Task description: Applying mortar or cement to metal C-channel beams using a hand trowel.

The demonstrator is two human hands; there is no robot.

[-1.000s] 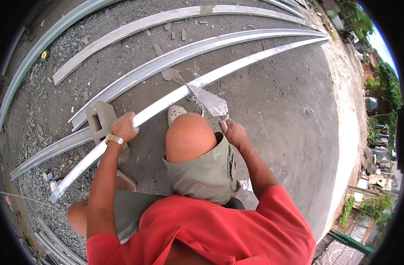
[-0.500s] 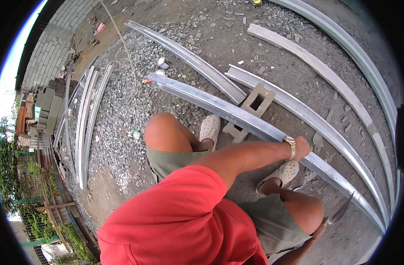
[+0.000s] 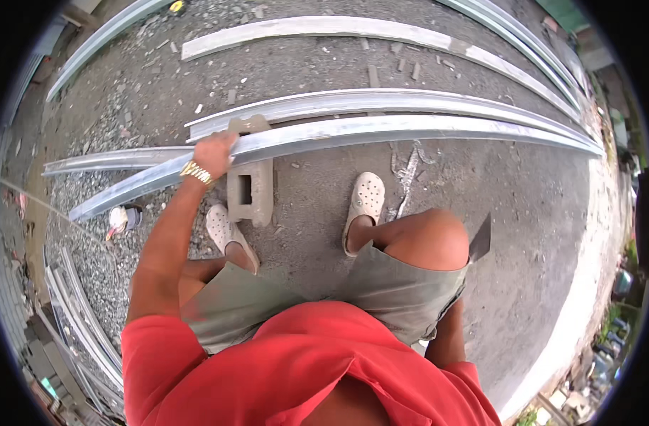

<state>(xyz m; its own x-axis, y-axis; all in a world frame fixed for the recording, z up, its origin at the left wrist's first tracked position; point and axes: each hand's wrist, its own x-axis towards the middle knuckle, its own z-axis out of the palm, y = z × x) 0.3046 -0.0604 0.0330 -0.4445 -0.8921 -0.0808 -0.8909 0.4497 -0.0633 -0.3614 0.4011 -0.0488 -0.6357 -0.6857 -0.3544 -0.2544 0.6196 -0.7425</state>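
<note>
My left hand [image 3: 216, 153], with a gold watch at the wrist, is closed over the near metal channel bar [image 3: 381, 129]. This long silvery bar crosses a hollow concrete block [image 3: 263, 192] just beside the hand. Behind it lies a second channel bar [image 3: 353, 104], and a shorter channel bar [image 3: 111, 158] extends to the left. My right arm hangs beside my right thigh; the hand itself is hidden behind the knee. Past that knee sticks out a dark pointed blade [image 3: 482, 238], its handle out of sight. Half a second ago my right hand was around that handle.
Two light clogs [image 3: 367, 195] are on my feet, either side of the block. A small can [image 3: 132, 216] stands on gravel to the left. More bars [image 3: 83, 319] lie lower left, and a long pale beam [image 3: 324, 27] lies farther off. A yellow tape measure [image 3: 177, 8] sits at the top.
My view has swung to the right, so the bars now run nearly across it. My left hand, still on the near bar, is now beside the block, farther toward the bar's left end.
</note>
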